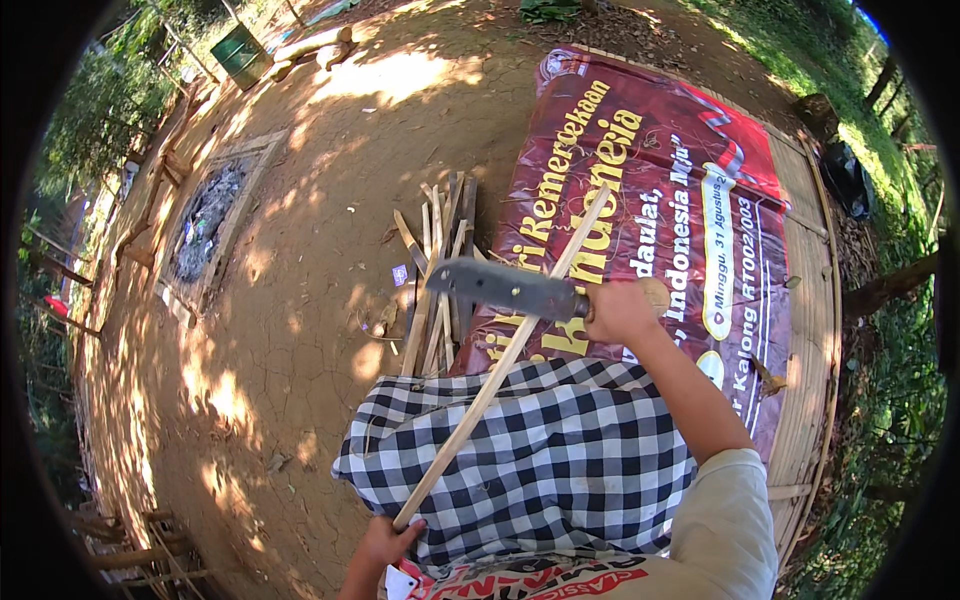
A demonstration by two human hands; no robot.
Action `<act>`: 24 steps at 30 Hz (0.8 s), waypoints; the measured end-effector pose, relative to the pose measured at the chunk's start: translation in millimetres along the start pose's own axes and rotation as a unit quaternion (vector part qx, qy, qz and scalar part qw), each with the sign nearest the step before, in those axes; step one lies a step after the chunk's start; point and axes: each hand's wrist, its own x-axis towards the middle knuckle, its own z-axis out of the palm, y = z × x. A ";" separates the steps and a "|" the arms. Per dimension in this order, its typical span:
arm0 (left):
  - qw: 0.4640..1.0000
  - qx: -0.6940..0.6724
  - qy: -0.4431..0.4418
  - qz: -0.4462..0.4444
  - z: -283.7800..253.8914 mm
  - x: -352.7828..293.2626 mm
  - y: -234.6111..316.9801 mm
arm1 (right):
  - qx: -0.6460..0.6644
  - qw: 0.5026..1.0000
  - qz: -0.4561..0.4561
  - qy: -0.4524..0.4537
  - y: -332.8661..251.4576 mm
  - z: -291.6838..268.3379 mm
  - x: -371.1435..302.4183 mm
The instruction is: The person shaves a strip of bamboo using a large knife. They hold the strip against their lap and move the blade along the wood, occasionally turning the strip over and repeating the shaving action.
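My right hand [622, 312] is closed round the handle of a machete [510, 287], whose broad dark blade points left. The blade lies across a long, pale strip of split bamboo [475, 412]; whether it touches the strip I cannot tell. Down at the lower left, my left hand [385, 542] grips the near end of that strip. From there the strip slants up and to the right, over the black-and-white checked cloth [560, 440] on my lap, and ends above a dark red printed banner [545, 150].
More split strips [437, 260] lie in a loose pile on the bare ground ahead. The banner covers a slatted bamboo platform [805, 370] on the right. At the left is a framed ash pit [212, 215]. A green bin [240, 55] and cut logs [315, 45] stand farther off.
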 end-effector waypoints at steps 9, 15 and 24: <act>0.998 0.042 -0.028 -0.034 -11.1 1.1 17.4 | 0.125 0.980 0.142 0.068 32.2 43.4 -11.6; 0.999 0.034 0.020 -0.017 -6.8 -5.6 14.1 | 0.125 0.989 -0.076 -0.009 9.1 50.5 -14.0; 0.994 -0.034 0.091 0.058 15.1 1.0 -21.4 | 0.160 0.984 -0.081 -0.010 11.0 47.0 -13.7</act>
